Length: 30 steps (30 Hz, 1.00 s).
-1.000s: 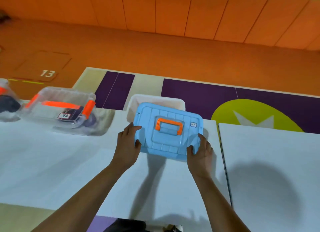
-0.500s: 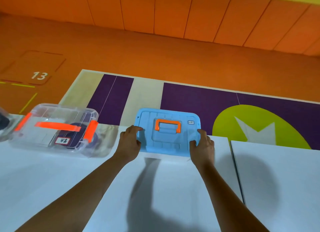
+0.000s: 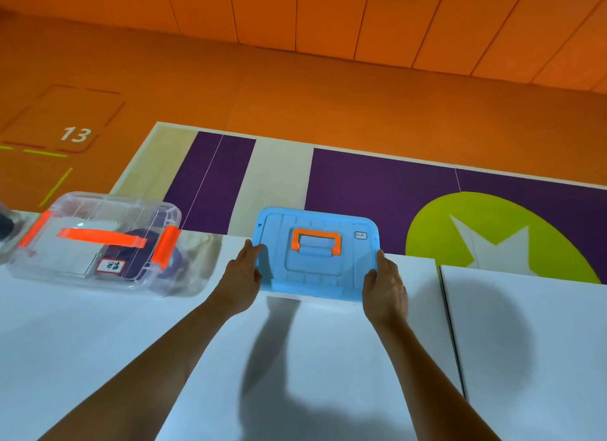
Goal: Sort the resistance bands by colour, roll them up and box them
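Orange flooring and purple court markings are showing beyond the white table (image 3: 98, 342), where I am watching the blue lid (image 3: 317, 253) with its orange handle (image 3: 317, 240) sitting level at the far edge. My left hand (image 3: 241, 281) is gripping its left side and my right hand (image 3: 386, 287) is gripping its near right corner, fingers wrapped over the rim. Well to the left, a clear box (image 3: 95, 240) with orange latches is resting closed, a purple band roll (image 3: 144, 253) lying inside it.
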{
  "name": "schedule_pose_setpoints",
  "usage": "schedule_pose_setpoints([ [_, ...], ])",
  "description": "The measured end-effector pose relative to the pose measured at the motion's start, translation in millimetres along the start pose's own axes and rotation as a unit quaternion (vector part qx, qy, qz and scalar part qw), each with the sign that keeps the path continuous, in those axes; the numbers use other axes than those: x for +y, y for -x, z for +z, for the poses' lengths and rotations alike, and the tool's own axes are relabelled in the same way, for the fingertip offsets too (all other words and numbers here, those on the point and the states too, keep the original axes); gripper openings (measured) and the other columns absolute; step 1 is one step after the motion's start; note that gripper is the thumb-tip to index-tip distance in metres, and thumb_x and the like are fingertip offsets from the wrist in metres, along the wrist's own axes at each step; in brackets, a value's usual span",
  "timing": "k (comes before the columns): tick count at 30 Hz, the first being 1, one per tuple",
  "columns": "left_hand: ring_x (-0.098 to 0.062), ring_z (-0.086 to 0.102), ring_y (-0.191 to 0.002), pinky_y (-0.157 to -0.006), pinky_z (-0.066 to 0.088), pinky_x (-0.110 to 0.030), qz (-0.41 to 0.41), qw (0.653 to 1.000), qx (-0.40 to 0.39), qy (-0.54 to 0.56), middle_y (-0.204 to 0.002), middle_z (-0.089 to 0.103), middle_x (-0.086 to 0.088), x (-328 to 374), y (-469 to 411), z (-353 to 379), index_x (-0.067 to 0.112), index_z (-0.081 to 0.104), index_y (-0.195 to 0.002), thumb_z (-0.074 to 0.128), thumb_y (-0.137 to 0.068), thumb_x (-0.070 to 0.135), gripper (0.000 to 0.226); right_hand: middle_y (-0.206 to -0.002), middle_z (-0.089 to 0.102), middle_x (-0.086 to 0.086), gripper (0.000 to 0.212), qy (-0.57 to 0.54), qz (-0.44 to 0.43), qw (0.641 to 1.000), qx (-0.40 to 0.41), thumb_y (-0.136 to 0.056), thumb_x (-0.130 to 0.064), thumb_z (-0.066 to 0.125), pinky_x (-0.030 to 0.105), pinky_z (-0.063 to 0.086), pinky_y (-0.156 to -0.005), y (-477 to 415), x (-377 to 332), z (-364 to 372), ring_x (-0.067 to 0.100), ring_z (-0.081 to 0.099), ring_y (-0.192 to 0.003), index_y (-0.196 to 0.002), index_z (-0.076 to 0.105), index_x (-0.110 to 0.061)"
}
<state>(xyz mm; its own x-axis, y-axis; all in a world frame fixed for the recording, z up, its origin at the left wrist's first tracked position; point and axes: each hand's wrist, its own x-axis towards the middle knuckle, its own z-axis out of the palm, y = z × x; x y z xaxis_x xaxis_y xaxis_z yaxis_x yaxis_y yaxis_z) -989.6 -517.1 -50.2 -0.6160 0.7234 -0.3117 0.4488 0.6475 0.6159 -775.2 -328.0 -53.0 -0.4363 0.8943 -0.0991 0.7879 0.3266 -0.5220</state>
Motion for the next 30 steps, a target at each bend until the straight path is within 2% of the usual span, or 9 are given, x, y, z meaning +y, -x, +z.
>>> schedule_pose_setpoints([
  [2,-0.032,0.023,-0.153,-0.123,0.027,-0.04,-0.001,1.0,-0.014,-0.002,-0.17,0.003,-0.008,-2,4,4,0.019,0.021,-0.16,0.039,-0.104,0.002,0.061,-0.136,0.056,0.013,0.049,0.014,0.002,1.0,-0.007,-0.104,-0.016,0.044,0.042,0.049,-0.096,3,-1,0,0.032,0.058,-0.118,-0.152,0.037,-0.009],
  [4,-0.033,0.029,-0.15,-0.121,0.032,-0.042,0.003,1.0,-0.018,-0.016,-0.17,-0.001,-0.006,-5,5,5,0.022,0.017,-0.161,0.039,-0.105,0.006,0.063,-0.133,0.059,0.014,0.05,0.049,-0.003,0.999,0.0,-0.104,-0.02,0.045,0.046,0.046,-0.098,3,1,1,0.033,0.057,-0.116,-0.152,0.037,-0.011],
  [7,-0.037,0.044,-0.136,-0.112,0.042,-0.047,0.0,0.999,-0.009,-0.049,-0.17,0.01,-0.006,-6,0,0,0.027,0.02,-0.16,0.043,-0.104,0.011,0.062,-0.13,0.06,0.012,0.05,0.077,0.0,0.997,-0.006,-0.103,-0.022,0.047,0.046,0.044,-0.099,-2,-1,0,0.033,0.056,-0.116,-0.151,0.038,-0.012],
  [10,-0.038,0.046,-0.13,-0.105,0.045,-0.048,0.002,0.993,0.009,-0.117,-0.166,0.022,-0.008,2,0,-7,0.025,0.029,-0.156,0.048,-0.1,0.015,0.06,-0.137,0.054,0.009,0.052,0.09,-0.001,0.996,-0.008,-0.1,-0.025,0.052,0.045,0.042,-0.101,-2,-7,-7,0.031,0.053,-0.121,-0.15,0.039,-0.014],
  [13,-0.039,0.051,-0.124,-0.099,0.048,-0.048,0.033,0.981,0.057,-0.181,-0.161,0.032,-0.012,17,9,-12,0.019,0.041,-0.15,0.057,-0.097,0.02,0.056,-0.144,0.051,0.007,0.059,0.062,-0.061,0.996,0.019,-0.094,-0.023,0.062,0.047,0.044,-0.102,4,-15,-14,0.031,0.052,-0.125,-0.15,0.043,-0.018],
  [18,-0.039,0.055,-0.125,-0.098,0.048,-0.051,0.111,0.971,0.119,-0.177,-0.15,0.05,-0.013,49,26,-30,0.016,0.06,-0.134,0.069,-0.088,0.015,0.047,-0.145,0.055,0.005,0.059,0.028,-0.171,0.982,0.079,-0.089,-0.016,0.068,0.045,0.048,-0.101,15,-42,-38,0.029,0.056,-0.122,-0.145,0.051,-0.02],
  [21,-0.039,0.06,-0.119,-0.091,0.051,-0.051,0.152,0.957,0.165,-0.186,-0.14,0.06,-0.011,71,40,-47,0.015,0.067,-0.122,0.076,-0.082,0.013,0.041,-0.148,0.053,0.003,0.056,0.019,-0.19,0.978,0.088,-0.092,-0.018,0.067,0.045,0.044,-0.104,21,-62,-61,0.028,0.053,-0.125,-0.145,0.052,-0.022],
  [25,-0.036,0.062,-0.116,-0.089,0.052,-0.049,0.183,0.941,0.208,-0.197,-0.134,0.064,-0.008,90,57,-68,0.018,0.068,-0.118,0.079,-0.08,0.015,0.04,-0.153,0.047,-0.002,0.052,0.013,-0.203,0.975,0.093,-0.096,-0.024,0.062,0.042,0.038,-0.11,34,-71,-88,0.024,0.047,-0.134,-0.147,0.05,-0.028],
  [30,-0.03,0.065,-0.113,-0.087,0.055,-0.046,0.223,0.919,0.259,-0.199,-0.129,0.066,-0.002,109,75,-101,0.023,0.067,-0.117,0.082,-0.078,0.019,0.041,-0.15,0.049,-0.005,0.054,-0.013,-0.232,0.962,0.143,-0.093,-0.023,0.066,0.041,0.041,-0.107,55,-79,-119,0.022,0.049,-0.132,-0.145,0.051,-0.032],
])
